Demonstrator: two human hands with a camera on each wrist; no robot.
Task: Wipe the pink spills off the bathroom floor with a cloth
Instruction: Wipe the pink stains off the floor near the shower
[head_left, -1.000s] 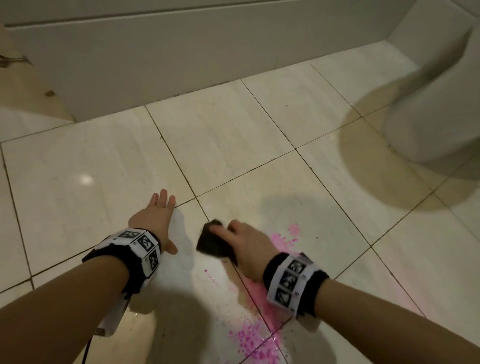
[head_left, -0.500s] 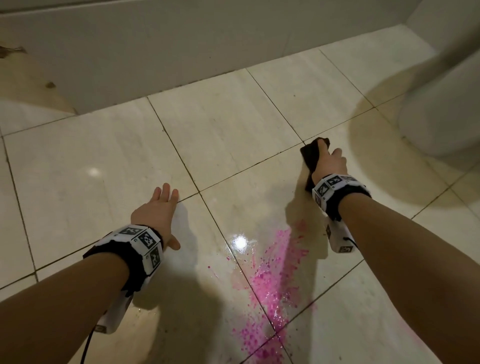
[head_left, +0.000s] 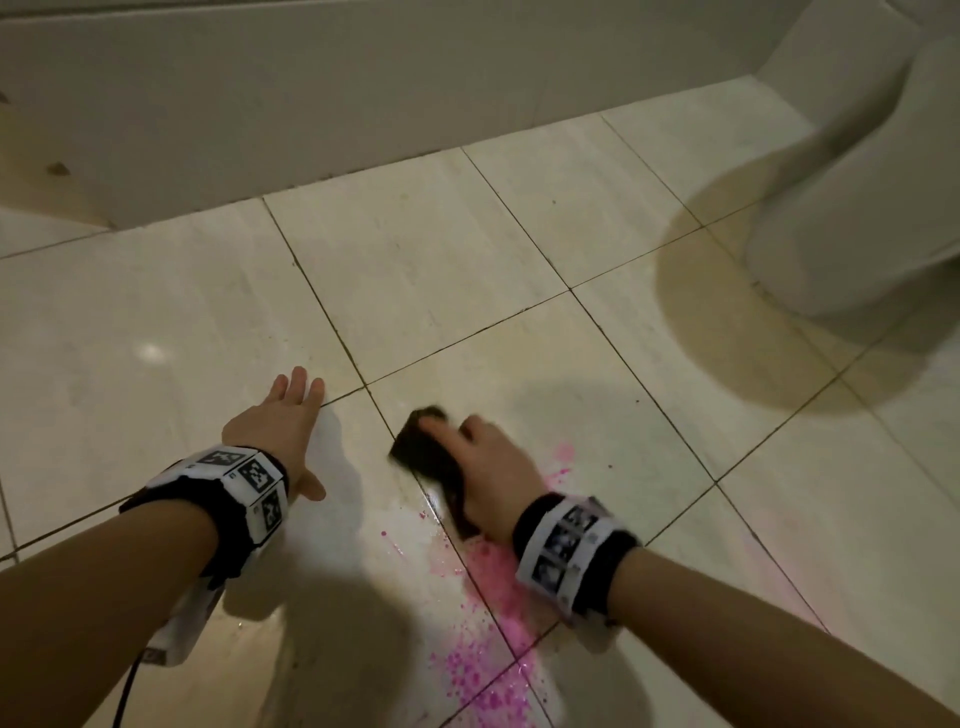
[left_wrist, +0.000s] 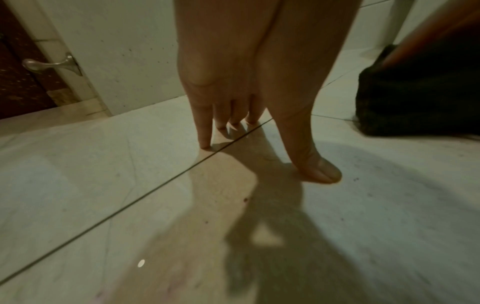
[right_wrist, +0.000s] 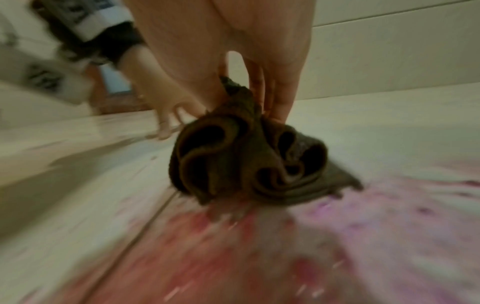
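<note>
While the right hand (head_left: 485, 462) grips the dark cloth (head_left: 431, 457) bunched in its curled fingers and presses it on the floor (head_left: 545, 364) at the far edge of the pink spill (head_left: 488, 587), the stroke would do best, I judge, to drag straight back through the thickest pink along the grout line (head_left: 498, 623) and not to skate over it. Firm, even pressure with the flat underside of the wad should lift more than the loose folds would. Turning the cloth to a fresh face between passes would probably stop it smearing colour onto cleaned tile. The left hand (head_left: 280, 431) lies open and flat on the floor with straight fingers, holding nothing; it serves as a brace and sits well clear of the pink. The spill itself is a wet, glossy patch, densest beneath and just behind the right wrist, thinning into scattered droplets toward the near edge of the head view and a few specks beyond the cloth. From the right wrist the cloth (right_wrist: 249, 156) shows as rolled brown folds touching the smeared pink (right_wrist: 233, 246), which looks blurred there. A good deal of pink remains to wipe.
</note>
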